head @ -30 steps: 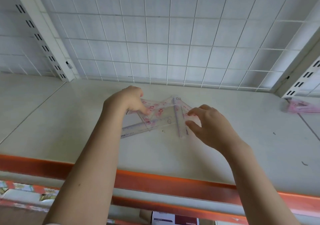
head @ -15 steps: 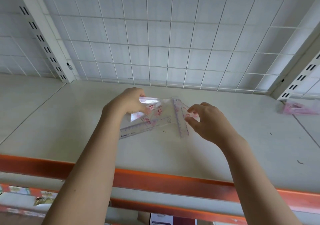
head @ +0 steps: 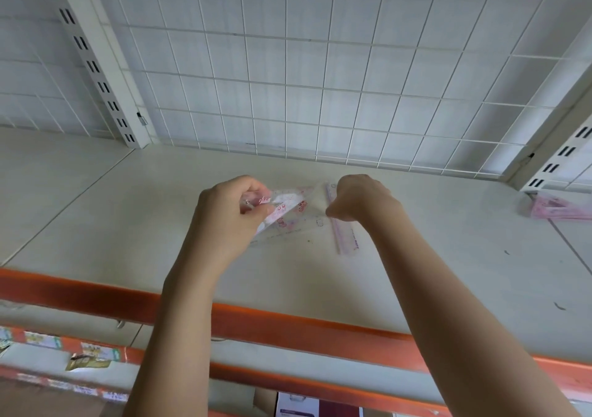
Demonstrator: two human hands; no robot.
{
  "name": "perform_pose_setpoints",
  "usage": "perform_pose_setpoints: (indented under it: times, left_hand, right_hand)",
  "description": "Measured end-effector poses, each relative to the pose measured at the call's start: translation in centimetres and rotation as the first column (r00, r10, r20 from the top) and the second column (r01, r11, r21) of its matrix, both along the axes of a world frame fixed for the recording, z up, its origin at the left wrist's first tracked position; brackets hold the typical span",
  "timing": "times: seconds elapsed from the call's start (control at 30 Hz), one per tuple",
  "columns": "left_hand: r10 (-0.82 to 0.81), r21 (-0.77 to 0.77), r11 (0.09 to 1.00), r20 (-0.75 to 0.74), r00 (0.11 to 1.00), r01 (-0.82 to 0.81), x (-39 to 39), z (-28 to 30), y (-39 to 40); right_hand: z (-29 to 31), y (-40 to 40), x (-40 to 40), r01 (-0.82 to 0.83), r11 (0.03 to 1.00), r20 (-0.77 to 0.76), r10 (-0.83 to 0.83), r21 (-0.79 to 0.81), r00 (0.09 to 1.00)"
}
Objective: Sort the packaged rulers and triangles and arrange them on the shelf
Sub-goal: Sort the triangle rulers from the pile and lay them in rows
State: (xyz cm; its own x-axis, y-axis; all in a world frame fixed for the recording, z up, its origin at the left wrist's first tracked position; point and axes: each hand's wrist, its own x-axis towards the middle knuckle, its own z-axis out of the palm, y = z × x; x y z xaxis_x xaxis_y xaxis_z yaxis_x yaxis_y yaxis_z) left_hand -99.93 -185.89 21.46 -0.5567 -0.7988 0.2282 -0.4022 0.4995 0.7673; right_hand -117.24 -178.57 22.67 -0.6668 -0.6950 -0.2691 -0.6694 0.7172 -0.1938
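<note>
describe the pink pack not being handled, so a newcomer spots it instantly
Follow the cream shelf to its far right end, under the slotted upright. The pink ruler pack lies there flat and alone, cut by the frame edge; the clear ruler-and-triangle pack sits mid-shelf between both hands.

clear packaged ruler set (head: 298,218) | pink print | held over white shelf (head: 128,211) | pink packs (head: 560,208) far right

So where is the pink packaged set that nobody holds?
In the head view the pink packaged ruler set lies at the far right of the white shelf, beside the slotted white upright, well away from the right hand.
</note>
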Motion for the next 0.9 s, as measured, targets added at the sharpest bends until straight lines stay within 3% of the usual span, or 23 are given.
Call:
perform_pose_setpoints:
  times: [0.23, 0.4, 0.63, 0.9]
  left_hand:
    - [0.009, 0.113, 0.994, -0.106, 0.994, 0.003, 0.3, -0.9, 0.4]
    - [0.034, 0.128, 0.992, -0.17, 0.985, -0.013, 0.1, -1.2, 0.9]
    - [0.034, 0.156, 0.988, -0.23, 0.972, 0.002, -0.9, -1.2, 2.1]
    - [-0.054, 0.172, 0.979, -0.309, 0.95, 0.112, -4.3, 0.1, 6.1]
  right_hand:
    - [0.7, -0.2, -0.2, -0.001, 0.997, 0.087, -0.005, 0.078, 0.996]
    - [0.2, 0.8, -0.7, 0.023, 1.0, 0.157, -0.025, 0.013, 0.987]
    - [-1.1, 2.8, -1.2, 0.109, 0.973, 0.252, -0.056, -0.201, 0.966]
    - [0.4, 11.4, -2.8, 0.21, 0.857, 0.21, -0.123, -0.471, 0.97]
